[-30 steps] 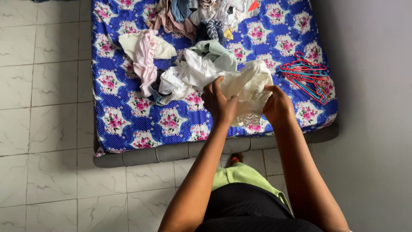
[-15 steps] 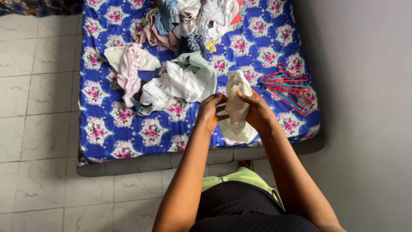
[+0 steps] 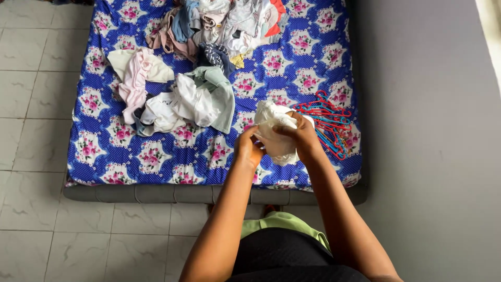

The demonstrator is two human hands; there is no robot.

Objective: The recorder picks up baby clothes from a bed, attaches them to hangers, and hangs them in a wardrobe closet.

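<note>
Both hands grip 1 bunched white garment [image 3: 275, 137] above the mattress [image 3: 156, 156], near its front edge. The left hand [image 3: 248, 149] pinches the cloth's left side; the right hand [image 3: 301, 137] is closed over its top. Just beside them, toward the right edge, lies a bundle of red and blue hangers [image 3: 329, 120], perhaps touching the cloth. A clothes pile [image 3: 209, 31] covers the far edge.
</note>
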